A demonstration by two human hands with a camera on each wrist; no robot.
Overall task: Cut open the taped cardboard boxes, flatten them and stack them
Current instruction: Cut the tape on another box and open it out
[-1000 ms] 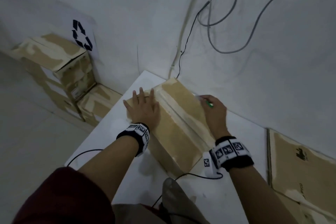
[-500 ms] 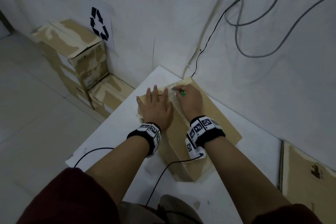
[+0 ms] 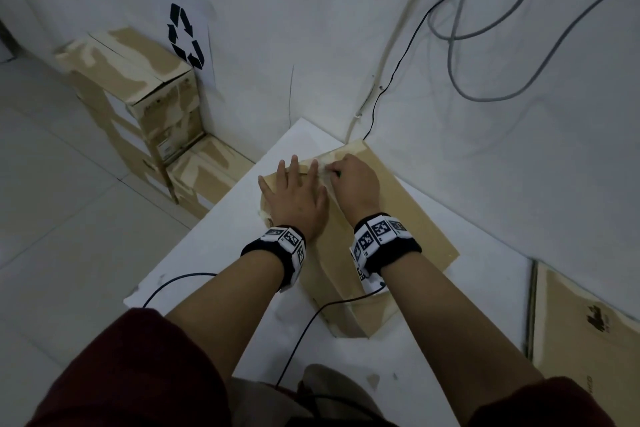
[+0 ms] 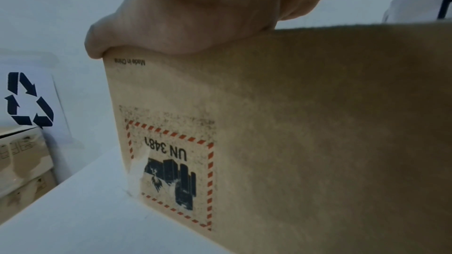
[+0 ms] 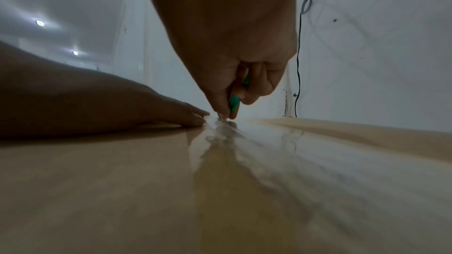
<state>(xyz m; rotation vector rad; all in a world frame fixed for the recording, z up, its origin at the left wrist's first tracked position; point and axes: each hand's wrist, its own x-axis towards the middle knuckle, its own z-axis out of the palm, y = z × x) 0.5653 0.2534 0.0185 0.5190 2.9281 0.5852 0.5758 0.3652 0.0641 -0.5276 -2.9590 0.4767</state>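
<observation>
Since a second ago, the right hand has been carried from the right side of the box top across to its far end, where it is now set just beside the left hand. A taped cardboard box is seen lying on a white table set into the corner of the room, its long axis running from the near edge away toward the far wall. A strip of clear tape is laid along that axis, down the middle of the top face. The left hand is spread flat, fingers straight, and is pressed on the top face to the left of the seam, its heel overhanging the side panel with the warning label. The right hand is curled round a small green-handled cutter, whose tip is held down at the far end of the tape; whether the blade has bitten in cannot be told. From this grip the whole seam lies nearward, toward the person, so the cut would likely be drawn back along the tape, past the bracing hand close on its left. More boxes are stacked on the floor at far left, below a recycling sign, and flattened cardboard is laid at the right.
</observation>
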